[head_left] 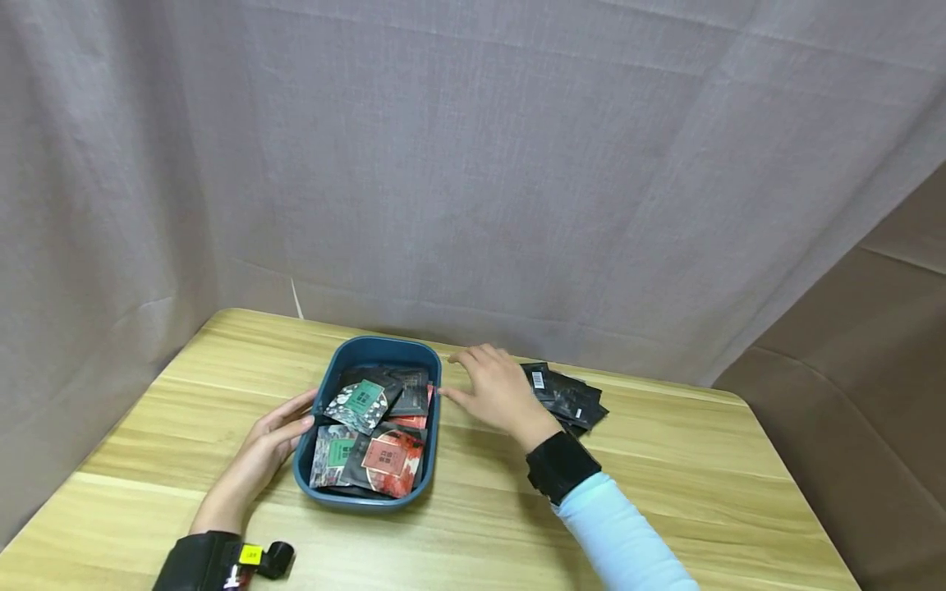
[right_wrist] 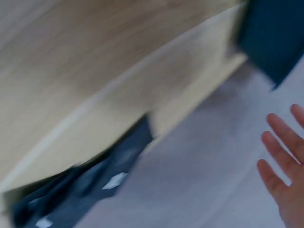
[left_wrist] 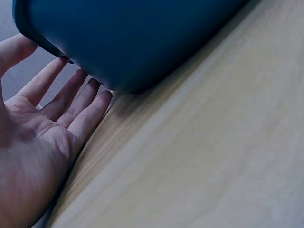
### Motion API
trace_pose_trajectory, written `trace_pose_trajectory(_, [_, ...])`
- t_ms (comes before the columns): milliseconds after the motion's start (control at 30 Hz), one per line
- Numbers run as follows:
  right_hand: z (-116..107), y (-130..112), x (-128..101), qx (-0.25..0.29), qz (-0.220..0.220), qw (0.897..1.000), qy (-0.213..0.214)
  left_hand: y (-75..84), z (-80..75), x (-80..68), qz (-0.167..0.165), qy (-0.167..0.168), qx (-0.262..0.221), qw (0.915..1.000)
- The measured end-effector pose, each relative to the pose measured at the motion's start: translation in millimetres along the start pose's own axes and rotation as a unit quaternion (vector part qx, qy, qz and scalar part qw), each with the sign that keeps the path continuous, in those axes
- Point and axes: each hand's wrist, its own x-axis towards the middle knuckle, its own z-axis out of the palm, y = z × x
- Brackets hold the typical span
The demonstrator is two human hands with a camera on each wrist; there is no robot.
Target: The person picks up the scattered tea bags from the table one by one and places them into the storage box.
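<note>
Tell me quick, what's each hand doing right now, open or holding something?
Left hand: open, straight fingers resting against the side of the blue tray.
Right hand: open, fingers spread, holding nothing, by the tray's right rim.

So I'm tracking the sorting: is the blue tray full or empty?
Partly full: the blue tray holds overlapping packets covering its bottom.

My view: a wooden table in a curtained corner.
I see a light wood-grain table (head_left: pixel 665 492) set against a grey-mauve fabric curtain (head_left: pixel 473 164) that hangs in creased folds across the back and down the left side. To the right, a brown panel (head_left: pixel 872 394) slants past the table's edge. The light looks soft and even, with only faint shadows on the tabletop.
</note>
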Motion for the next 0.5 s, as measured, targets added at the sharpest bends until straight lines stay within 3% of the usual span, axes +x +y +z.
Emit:
trace_pose_trajectory(233, [13.0, 48.5, -13.4, 0.023, 0.029, 0.997, -0.064, 1.1, -3.9, -3.1, 0.002, 0.008, 0.007, 0.9999])
trace_pose_trajectory(367, [17.6, 67.6, -18.7, 0.031, 0.059, 0.991, -0.12, 1.8, -5.4, -3.5, 0.007, 0.007, 0.007, 0.9999])
trace_pose_trajectory(500, [23.3, 82.0, -22.3, 0.029, 0.085, 0.985, -0.149, 2.0, -5.8, -4.1, 0.008, 0.011, 0.008, 0.9999])
